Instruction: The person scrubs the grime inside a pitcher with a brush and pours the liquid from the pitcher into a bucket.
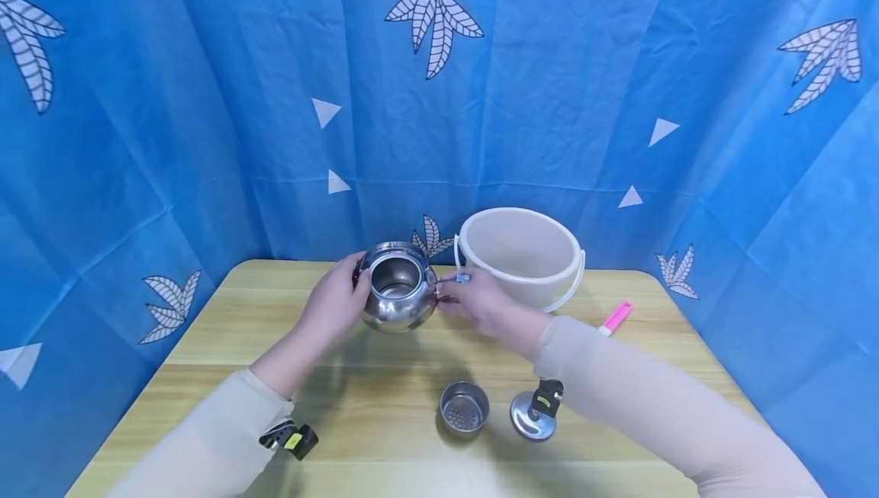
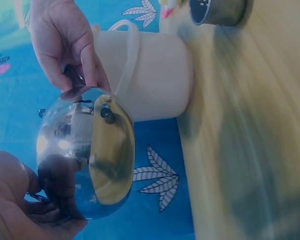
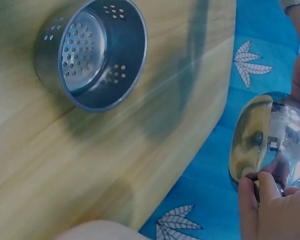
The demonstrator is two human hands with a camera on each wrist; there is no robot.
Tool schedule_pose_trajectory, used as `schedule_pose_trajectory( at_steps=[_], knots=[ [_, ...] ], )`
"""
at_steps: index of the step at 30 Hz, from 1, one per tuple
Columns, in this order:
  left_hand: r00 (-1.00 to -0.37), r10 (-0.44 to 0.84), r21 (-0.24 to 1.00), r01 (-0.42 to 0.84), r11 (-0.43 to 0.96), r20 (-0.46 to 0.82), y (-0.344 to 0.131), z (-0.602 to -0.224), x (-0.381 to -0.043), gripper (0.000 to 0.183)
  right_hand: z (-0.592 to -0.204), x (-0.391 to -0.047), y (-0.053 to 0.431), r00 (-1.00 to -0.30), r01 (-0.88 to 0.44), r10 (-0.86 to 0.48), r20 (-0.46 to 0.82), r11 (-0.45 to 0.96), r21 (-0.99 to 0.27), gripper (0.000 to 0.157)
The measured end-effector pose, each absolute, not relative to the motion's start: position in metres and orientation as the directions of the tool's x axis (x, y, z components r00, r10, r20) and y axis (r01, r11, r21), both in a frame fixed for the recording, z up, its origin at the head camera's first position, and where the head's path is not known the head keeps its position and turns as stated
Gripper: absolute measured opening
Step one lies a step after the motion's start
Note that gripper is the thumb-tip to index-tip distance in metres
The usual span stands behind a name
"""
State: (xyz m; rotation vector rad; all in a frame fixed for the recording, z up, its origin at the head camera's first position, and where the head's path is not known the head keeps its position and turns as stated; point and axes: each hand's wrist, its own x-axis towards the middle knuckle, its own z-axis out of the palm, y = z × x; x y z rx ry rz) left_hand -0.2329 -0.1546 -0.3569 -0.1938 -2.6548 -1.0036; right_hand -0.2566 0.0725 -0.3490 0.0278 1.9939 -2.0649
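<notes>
A shiny round metal teapot (image 1: 398, 317) is held above the table, its lidless mouth tilted toward the head camera. My left hand (image 1: 336, 296) grips the pot's left side. On the opposite side, my right hand (image 1: 486, 300) pinches a small part of the pot; the fingers hide most of that part. Both wrist views show the pot's mirror-like outside between the two hands. Below, on the table, stands a metal strainer basket (image 3: 49, 62) with holes in its base and sides. To its right in the head view lies a round metal lid (image 1: 530, 420), partly covered by the right wrist strap.
Behind the right hand is a white bucket (image 1: 516, 242) with a white handle. A pink-handled tool (image 1: 618, 316) lies right of it, partly hidden by the right sleeve. Blue patterned curtain (image 1: 426, 139) surrounds the wooden table (image 1: 374, 437) at the back and sides.
</notes>
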Motion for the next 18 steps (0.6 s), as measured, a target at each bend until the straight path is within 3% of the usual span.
schedule_pose_trajectory(
  at_steps=[8,18],
  knots=[
    [-0.949,0.038,0.626,0.237,0.743,0.313,-0.145,-0.336,-0.235,0.048,-0.330,-0.254,0.082,-0.965,0.180,-0.203,-0.168,-0.047,-0.982,0.023],
    [-0.916,0.084,0.572,0.314,0.758,0.392,-0.131,-0.313,-0.245,0.046,-0.306,-0.260,0.096,-0.974,0.171,-0.161,-0.161,-0.050,-0.984,0.023]
  ],
)
